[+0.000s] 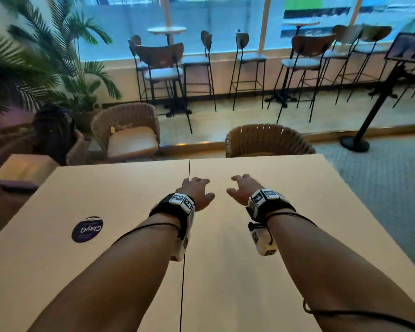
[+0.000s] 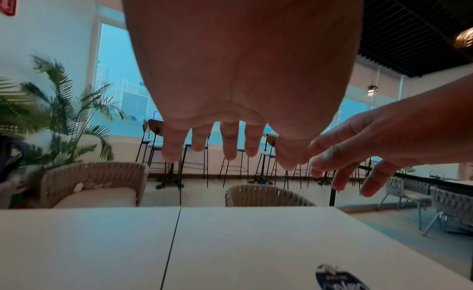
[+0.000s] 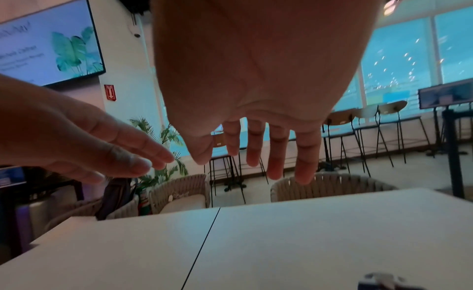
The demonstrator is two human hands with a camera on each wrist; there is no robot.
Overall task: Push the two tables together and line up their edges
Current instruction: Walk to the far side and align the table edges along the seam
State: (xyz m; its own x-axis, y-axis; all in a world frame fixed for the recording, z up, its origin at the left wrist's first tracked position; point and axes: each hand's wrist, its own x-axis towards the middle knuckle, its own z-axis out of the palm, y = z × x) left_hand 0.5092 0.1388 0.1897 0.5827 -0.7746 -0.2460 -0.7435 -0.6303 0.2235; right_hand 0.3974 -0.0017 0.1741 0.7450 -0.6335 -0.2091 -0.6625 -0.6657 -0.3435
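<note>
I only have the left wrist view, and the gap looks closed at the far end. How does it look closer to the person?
Observer: In the head view the seam is one thin dark line down to the bottom of the picture and does not widen. The near edges are out of frame.
Operator: Where are the hands over the tops?
Observer: The left hand hovers over the seam, and the right hand over the right table. Both have loose fingers and hold nothing.
Operator: Anything by the left table's outer side?
Observer: A lower wooden surface sits beyond the far left corner of the left table. I cannot tell whether they touch.
</note>
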